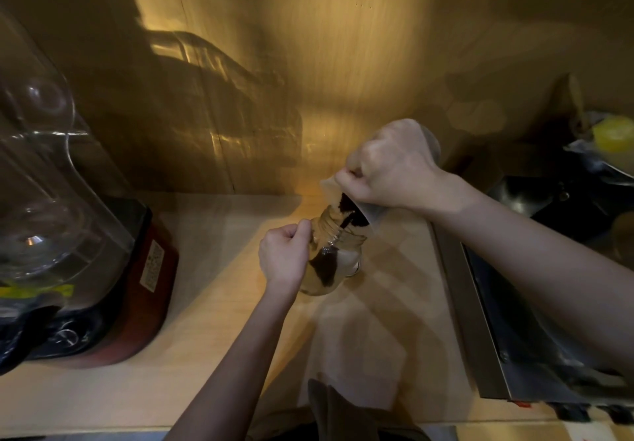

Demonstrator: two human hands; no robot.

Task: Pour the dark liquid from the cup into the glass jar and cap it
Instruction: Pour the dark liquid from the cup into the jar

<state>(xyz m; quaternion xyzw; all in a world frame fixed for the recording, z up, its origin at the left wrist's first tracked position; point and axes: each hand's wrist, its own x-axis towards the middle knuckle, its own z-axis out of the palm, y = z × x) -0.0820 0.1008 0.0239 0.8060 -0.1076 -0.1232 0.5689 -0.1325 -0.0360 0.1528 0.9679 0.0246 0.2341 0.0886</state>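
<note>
dark liquid [347, 222] streams from the cup [363, 209] my right hand [394, 162] grips into the jar [338, 252], my left hand [283, 257] clasping it mid-counter [206, 303].

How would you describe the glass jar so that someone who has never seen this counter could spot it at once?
Start at the pale wooden counter, between the red-based blender and the steel appliance. The glass jar is tilted in the left hand, below the cup. It alone has dark liquid streaming into its threaded mouth.
</note>
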